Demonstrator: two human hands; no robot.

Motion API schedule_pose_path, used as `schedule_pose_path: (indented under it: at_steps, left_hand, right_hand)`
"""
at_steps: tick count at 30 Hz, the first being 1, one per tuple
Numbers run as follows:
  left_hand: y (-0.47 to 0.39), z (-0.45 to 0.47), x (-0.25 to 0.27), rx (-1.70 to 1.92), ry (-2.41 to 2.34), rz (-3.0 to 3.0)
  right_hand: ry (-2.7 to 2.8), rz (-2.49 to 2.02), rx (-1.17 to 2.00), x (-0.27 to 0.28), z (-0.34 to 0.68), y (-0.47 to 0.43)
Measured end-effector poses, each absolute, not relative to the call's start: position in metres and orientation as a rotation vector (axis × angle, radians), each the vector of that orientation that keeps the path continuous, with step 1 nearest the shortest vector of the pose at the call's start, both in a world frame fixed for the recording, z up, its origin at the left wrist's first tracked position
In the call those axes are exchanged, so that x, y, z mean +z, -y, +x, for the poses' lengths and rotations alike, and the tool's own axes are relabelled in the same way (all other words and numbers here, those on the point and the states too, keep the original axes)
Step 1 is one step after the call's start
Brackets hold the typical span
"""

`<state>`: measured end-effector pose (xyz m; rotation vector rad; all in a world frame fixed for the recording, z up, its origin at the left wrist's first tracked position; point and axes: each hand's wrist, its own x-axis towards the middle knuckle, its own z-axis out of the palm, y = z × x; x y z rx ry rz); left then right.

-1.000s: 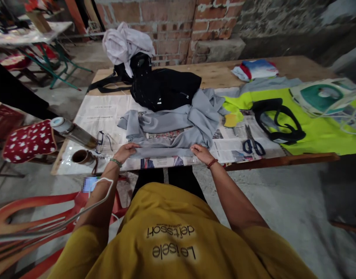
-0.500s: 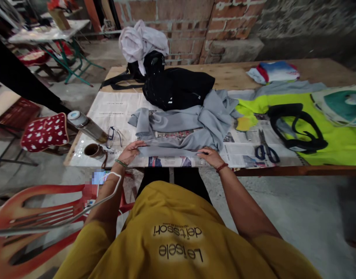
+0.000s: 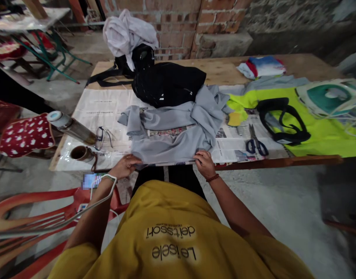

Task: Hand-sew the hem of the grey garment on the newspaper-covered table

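Observation:
A grey cloth [image 3: 166, 149] lies rumpled over newspaper at the table's front edge, its near border pulled fairly straight between my hands. My left hand [image 3: 126, 164] pinches the near left corner of the cloth. At the near right corner, my right hand [image 3: 205, 163] grips the same border with fingers closed. Behind the cloth rests a black bag [image 3: 169, 83]. Scissors [image 3: 256, 143] with dark blue handles lie to the right of my right hand. Eyeglasses [image 3: 104, 137] and a brown mug [image 3: 81, 154] are left of the cloth.
A flask [image 3: 71, 128] lies or leans near the mug. On the right are a black strap loop [image 3: 282, 122], bright yellow-green fabric [image 3: 326, 139] and a clothes iron [image 3: 326, 97]. A red plastic chair [image 3: 29, 197], a phone [image 3: 92, 181] and a white cable [image 3: 108, 190] are at lower left.
Both hands have drawn the near border of the grey cloth toward me, down to the table's front edge. The cloth there is spread wider front to back. The view has shifted slightly right.

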<state>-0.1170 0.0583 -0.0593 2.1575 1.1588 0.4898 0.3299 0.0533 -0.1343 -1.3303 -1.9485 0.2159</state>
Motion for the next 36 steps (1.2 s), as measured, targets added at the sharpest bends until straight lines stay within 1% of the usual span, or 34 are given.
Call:
schedule_pose_path:
  at_steps: [2,4,7,9,12,15,19,23,28,32,36]
  left_hand:
    - [-0.055,-0.107,-0.052,0.461,-1.238,2.289]
    - [-0.054,-0.087,-0.049,0.548,-1.299,2.361]
    - [-0.056,-0.04,-0.056,0.729,-1.192,2.376]
    - [-0.061,-0.003,-0.066,0.783,-1.074,2.348]
    - [-0.072,0.043,-0.08,0.773,-1.041,2.315]
    - [-0.085,0.069,-0.087,0.625,-1.019,2.404]
    - [-0.101,0.078,-0.089,0.474,-1.046,2.423]
    - [-0.122,0.075,-0.088,0.342,-1.136,2.15]
    - [-0.153,0.065,-0.084,0.152,-1.006,1.888]
    - [-0.165,0.058,-0.083,0.11,-0.884,1.715]
    - [-0.165,0.054,-0.084,0.166,-0.819,1.62]
  right_hand:
    - [1.916,-1.333,0.195,-0.139,0.328,-0.048]
    - [1.923,-1.334,0.2,-0.139,0.327,-0.046]
    - [1.967,-1.323,0.201,-0.136,0.327,-0.048]
    - [1.979,-1.341,0.216,-0.132,0.327,-0.049]
    - [1.971,-1.392,0.266,-0.129,0.328,-0.05]
    - [1.935,-1.449,0.322,-0.127,0.326,-0.053]
    - [1.884,-1.56,0.402,-0.125,0.323,-0.06]
    - [1.841,-1.622,0.474,-0.122,0.321,-0.067]
    - [1.791,-1.604,0.574,-0.119,0.324,-0.073]
    - [1.8,-1.585,0.648,-0.112,0.328,-0.072]
    - [1.813,-1.581,0.694,-0.107,0.328,-0.072]
